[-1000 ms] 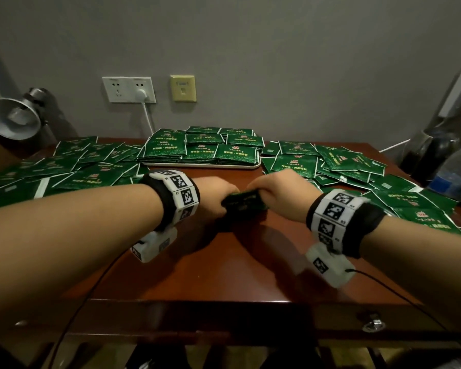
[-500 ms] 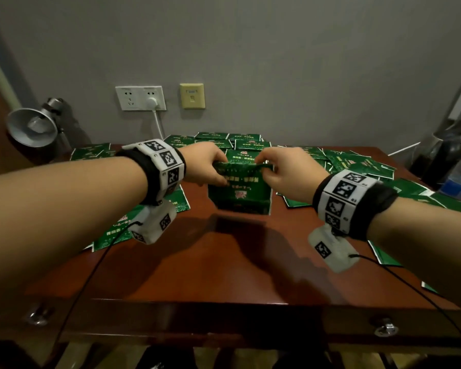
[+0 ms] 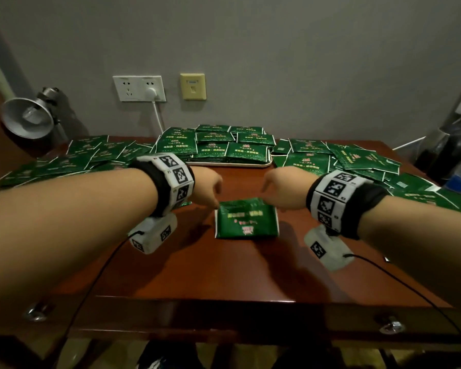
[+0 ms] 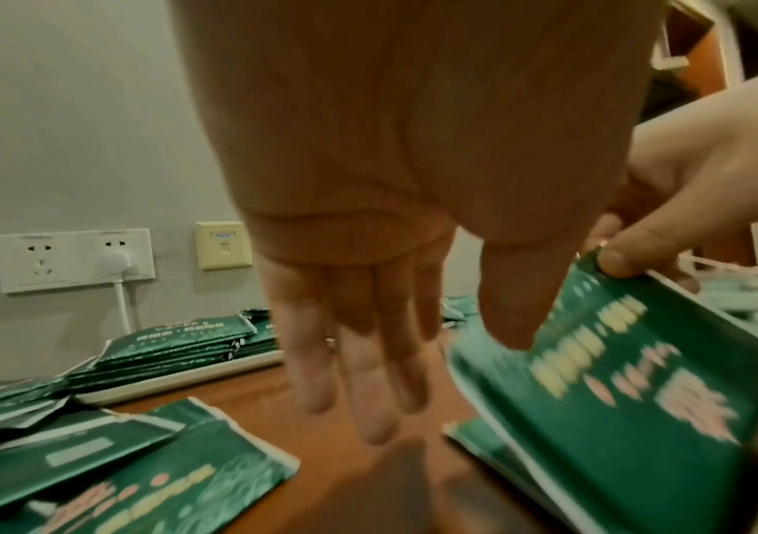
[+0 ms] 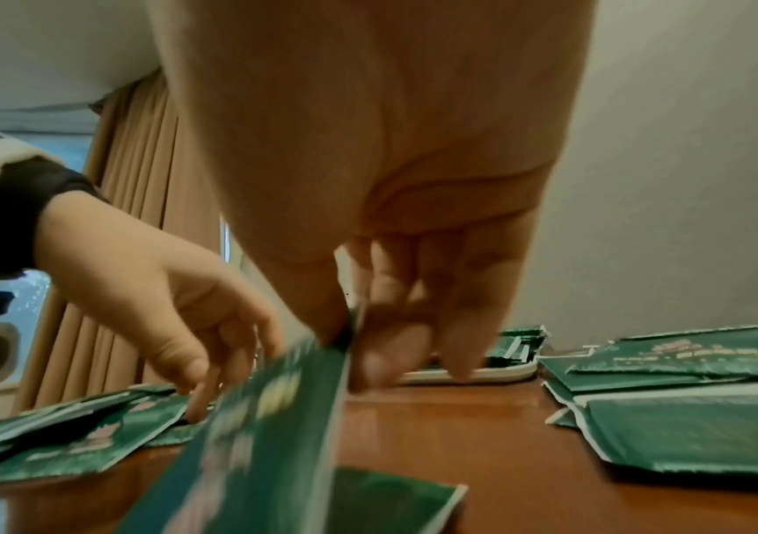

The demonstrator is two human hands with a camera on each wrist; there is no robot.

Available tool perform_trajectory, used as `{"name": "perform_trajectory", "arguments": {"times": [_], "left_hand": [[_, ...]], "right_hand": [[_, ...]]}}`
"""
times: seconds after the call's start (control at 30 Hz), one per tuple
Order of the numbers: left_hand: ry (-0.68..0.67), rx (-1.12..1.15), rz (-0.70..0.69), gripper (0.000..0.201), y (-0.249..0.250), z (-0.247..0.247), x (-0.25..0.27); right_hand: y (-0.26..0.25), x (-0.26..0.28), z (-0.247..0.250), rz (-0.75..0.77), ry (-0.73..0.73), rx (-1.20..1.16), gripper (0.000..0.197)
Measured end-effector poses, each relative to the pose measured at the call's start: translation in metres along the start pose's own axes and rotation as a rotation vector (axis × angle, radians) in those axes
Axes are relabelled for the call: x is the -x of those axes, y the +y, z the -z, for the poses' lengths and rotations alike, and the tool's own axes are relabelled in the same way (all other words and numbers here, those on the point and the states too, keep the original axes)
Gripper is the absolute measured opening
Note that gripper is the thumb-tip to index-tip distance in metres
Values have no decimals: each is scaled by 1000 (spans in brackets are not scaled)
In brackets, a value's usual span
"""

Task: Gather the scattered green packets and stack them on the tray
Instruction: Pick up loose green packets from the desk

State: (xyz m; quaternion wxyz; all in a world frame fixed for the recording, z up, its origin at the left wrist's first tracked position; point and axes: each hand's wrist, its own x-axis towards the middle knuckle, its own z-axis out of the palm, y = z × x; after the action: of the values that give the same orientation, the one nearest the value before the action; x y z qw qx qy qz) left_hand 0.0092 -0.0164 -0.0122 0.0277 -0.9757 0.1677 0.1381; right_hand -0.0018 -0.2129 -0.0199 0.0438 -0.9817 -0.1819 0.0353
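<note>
While your right hand [image 3: 282,189] pinched the top edge of the small bundle of green packets [image 3: 246,222], thumb on the near face and fingers behind as the right wrist view showed, your left hand [image 3: 206,189] hung just beside it with fingers straight and loose, holding nothing. The bundle stood tilted on its lower edge on the bare table [image 3: 224,275], in front of the tray [image 3: 229,164], and looked blurred, so how squarely its edges sat could not be told. At least one more packet seemed to lie flat under it in the wrist views.

To do this step well, you needed the left hand on the opposite side of the bundle, squeezing both short sides inward while tapping the bottom edge on the wood, so the slick foil sleeves did not fan out. A one-handed pinch at one corner probably let the lower packets slide.

Room was good straight ahead: a clear strip of wood ran from the bundle to the tray's near rim. Loose packets [image 3: 357,158] crowded the right side and more of them [image 3: 64,163] the left, so a straight lift forward was safest. The stacks on the tray [image 3: 218,145] already rose above its rim, so you had to set down gently.
</note>
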Motion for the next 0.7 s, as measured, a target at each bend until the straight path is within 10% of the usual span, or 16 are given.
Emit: {"name": "perform_trajectory", "arguments": {"times": [0.27,0.4,0.7], "left_hand": [[-101,-69,-28,31,30,-13,3],[-88,-143,-6,47,53,-15,4],[-115,-225,69,68,88,-32,1]], "right_hand": [[-3,-3,-26,-80,-360,247,34],[-2,-5,-31,-95,-493,-24,26],[79,27,8,-380,-236,413,18]]}}
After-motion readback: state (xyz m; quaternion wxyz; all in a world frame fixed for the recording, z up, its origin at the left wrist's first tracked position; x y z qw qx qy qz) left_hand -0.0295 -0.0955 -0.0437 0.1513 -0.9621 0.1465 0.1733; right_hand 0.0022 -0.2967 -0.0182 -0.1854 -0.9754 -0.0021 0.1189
